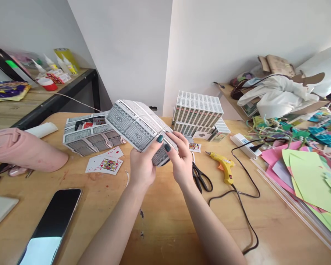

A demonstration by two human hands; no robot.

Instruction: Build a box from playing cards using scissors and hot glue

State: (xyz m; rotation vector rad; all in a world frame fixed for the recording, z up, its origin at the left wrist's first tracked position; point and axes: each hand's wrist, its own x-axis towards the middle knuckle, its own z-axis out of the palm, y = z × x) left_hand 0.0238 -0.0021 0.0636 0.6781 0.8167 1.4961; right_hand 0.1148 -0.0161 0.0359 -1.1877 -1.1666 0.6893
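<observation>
Head view. A curved piece built of grey-backed playing cards [135, 127] is held tilted above the bench [168, 224], between the left hand [142, 167] and the right hand [184, 162]. Grip: both hands closed on its lower right end, thumbs on the near face; right fingers over the upper edge, left fingers mostly hidden. The far left end is unsupported and overlaps the open card box [95, 138] in view; whether contact is made cannot be told.

Risks, as judged. Card seams could be opened or the curve creased if the thumbs are pressed too hard, thin card being easily bent. The free end could sag or twist, since support is given at one end only. The card box could be knocked if the piece is swung low.

To the right, a yellow glue gun [225, 167] lies on its side near the black scissors [201, 178]. A burn is possible if its nozzle is hot; heat cannot be judged by sight. The gun could be dragged if its black cord [246, 217] is caught by the right forearm. Loose cards [105, 163], left of the hands, could be scattered by a sleeve or wrist.
</observation>
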